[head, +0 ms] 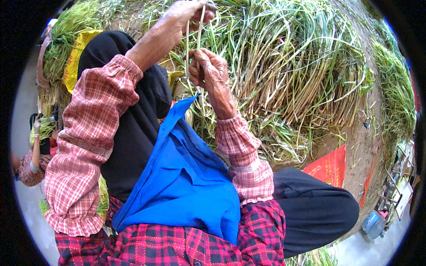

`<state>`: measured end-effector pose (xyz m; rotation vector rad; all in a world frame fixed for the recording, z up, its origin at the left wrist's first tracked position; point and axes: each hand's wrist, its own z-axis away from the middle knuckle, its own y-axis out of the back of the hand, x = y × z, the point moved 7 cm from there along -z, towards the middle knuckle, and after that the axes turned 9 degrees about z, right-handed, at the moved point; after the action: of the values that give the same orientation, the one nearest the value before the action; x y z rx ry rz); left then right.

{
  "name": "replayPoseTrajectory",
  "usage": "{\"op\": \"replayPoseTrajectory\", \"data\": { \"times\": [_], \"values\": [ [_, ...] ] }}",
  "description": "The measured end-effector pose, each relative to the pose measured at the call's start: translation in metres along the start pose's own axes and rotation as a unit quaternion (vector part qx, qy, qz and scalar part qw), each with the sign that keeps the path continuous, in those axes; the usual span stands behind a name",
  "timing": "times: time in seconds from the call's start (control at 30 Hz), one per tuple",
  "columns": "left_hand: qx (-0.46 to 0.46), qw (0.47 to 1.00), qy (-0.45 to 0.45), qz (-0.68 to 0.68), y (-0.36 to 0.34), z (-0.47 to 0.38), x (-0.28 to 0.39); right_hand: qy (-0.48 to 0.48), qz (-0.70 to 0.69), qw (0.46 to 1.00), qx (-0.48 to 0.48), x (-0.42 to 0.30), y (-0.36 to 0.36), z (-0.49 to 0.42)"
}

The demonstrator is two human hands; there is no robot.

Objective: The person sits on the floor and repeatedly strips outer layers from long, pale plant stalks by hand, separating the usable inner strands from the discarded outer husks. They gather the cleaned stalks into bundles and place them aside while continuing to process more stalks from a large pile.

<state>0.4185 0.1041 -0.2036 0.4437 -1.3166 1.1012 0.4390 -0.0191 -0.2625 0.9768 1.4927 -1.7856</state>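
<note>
My left hand (196,15) is at the top edge of the view, its fingers closed on the upper part of a thin pale stem (200,31). Just below it, my right hand (213,71) pinches the stem's lower part between thumb and fingers. A second pale strand (187,43) hangs beside it from my left hand. To the right lies a large heap of long-leaved green plants with straw-coloured stems (293,76). A blue cloth (189,179) covers my lap and rises to a point below my right hand.
A red printed plastic sheet (327,166) lies by my right knee. A yellow sack (75,61) and green bundles (68,36) are at upper left. Another person's patterned sleeve (33,169) shows at far left. A clear plastic bottle (374,223) and more greens (394,93) are at right.
</note>
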Motion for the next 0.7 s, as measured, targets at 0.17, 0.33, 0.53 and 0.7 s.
{"op": "replayPoseTrajectory", "data": {
  "times": [0.17,0.33,0.53,0.7],
  "values": [
    [-0.068,0.995,0.016,0.068,-0.025,0.005,-0.001,0.203,0.371,0.899,0.114,0.025,0.064,-0.014],
    [-0.008,0.991,0.006,0.131,-0.005,0.0,0.003,0.041,0.71,0.671,0.21,0.089,0.133,-0.011],
    [-0.004,0.995,-0.011,0.097,0.017,-0.005,0.009,0.047,0.677,0.699,0.223,0.089,0.145,-0.019],
    [-0.008,0.998,-0.044,0.052,0.012,0.0,0.016,0.04,0.312,0.894,0.319,0.083,0.158,-0.011]
  ]
}}
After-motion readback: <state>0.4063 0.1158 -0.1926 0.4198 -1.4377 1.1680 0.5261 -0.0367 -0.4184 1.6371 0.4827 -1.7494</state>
